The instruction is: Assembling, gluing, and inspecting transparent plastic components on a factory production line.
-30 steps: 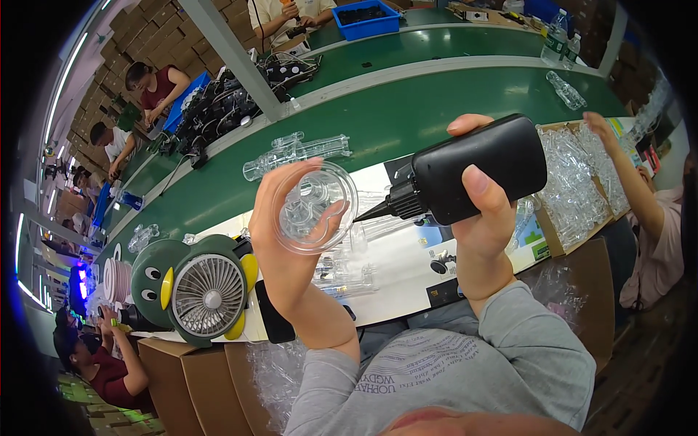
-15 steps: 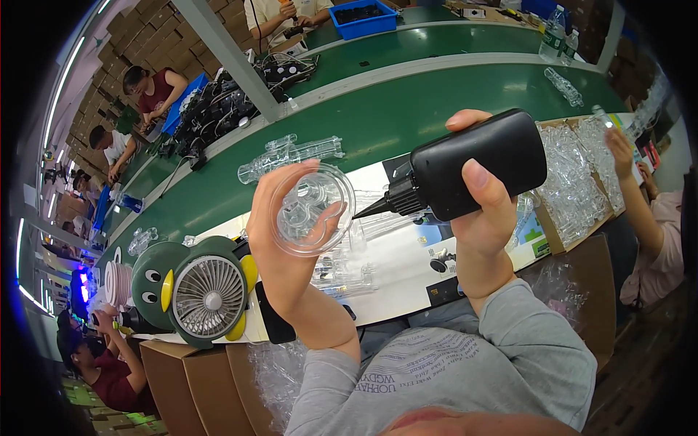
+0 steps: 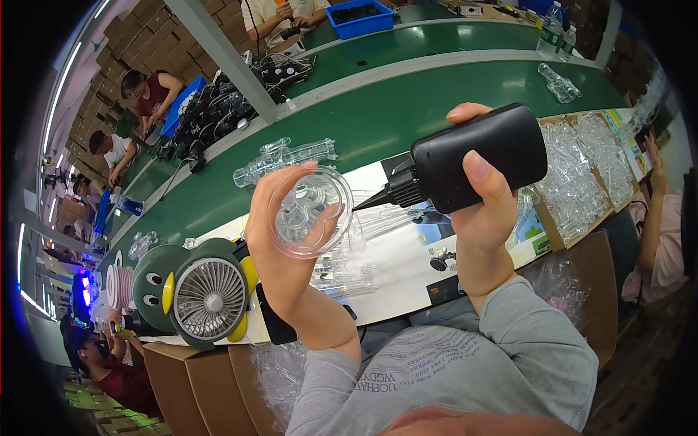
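Observation:
In my left hand (image 3: 280,247) is a clear round plastic part (image 3: 311,212), its circular rim turned up toward me and the fingers wrapped round its side. My right hand (image 3: 486,196) grips a black squeeze bottle (image 3: 483,156) with a ribbed collar, tilted so its pointed nozzle (image 3: 371,200) reaches the right edge of the clear part's rim. Whether any liquid comes out is too small to tell. Beyond my left hand, a clear plastic assembly (image 3: 287,158) lies on the green table. More clear parts (image 3: 345,272) rest on the white sheet below my hands.
A green penguin-shaped fan (image 3: 207,294) stands left of my left arm. Open cartons of clear parts (image 3: 574,182) sit at the right, near a co-worker's hand (image 3: 656,163). Another clear assembly (image 3: 558,83) lies on the green table (image 3: 407,102) at the far right, near water bottles (image 3: 552,33).
The co-worker's arm at the right has drawn back from the carton. A clear assembly now lies turned on the far right of the table. My hands hold nearly the same pose.

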{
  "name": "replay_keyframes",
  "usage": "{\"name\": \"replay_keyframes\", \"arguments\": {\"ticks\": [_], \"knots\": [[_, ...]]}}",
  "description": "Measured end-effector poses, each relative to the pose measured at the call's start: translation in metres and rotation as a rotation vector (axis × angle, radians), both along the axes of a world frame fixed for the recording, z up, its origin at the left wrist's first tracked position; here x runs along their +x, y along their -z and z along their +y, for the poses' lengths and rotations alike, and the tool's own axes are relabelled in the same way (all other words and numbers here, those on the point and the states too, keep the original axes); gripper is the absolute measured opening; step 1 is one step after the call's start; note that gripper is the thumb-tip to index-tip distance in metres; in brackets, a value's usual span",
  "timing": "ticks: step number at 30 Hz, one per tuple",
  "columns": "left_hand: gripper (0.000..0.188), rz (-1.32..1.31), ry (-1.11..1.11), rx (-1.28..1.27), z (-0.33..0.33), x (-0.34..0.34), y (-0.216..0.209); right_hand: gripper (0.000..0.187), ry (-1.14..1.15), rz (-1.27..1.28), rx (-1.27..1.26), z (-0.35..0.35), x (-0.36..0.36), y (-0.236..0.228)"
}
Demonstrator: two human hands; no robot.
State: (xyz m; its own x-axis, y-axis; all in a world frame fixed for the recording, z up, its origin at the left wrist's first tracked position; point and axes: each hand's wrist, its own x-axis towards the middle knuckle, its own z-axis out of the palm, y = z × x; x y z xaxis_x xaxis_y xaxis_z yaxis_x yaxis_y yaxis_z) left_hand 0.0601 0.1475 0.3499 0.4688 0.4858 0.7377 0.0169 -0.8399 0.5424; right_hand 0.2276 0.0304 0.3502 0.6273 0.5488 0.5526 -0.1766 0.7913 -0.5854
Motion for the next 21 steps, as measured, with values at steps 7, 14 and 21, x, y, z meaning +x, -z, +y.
{"name": "replay_keyframes", "arguments": {"ticks": [7, 14, 21], "knots": [[0.047, -0.040, -0.029, -0.035, -0.0053, 0.0022, -0.0032, 0.035, 0.032, -0.018, 0.023, 0.0010, -0.0003, -0.0010], [0.048, -0.035, -0.008, -0.004, -0.0041, 0.0020, -0.0029, 0.035, 0.052, -0.027, 0.036, 0.0017, 0.0014, -0.0021], [0.047, 0.009, -0.019, 0.016, -0.0051, -0.0021, -0.0038, 0.042, 0.117, -0.043, -0.036, 0.0019, 0.0009, -0.0037]]}}
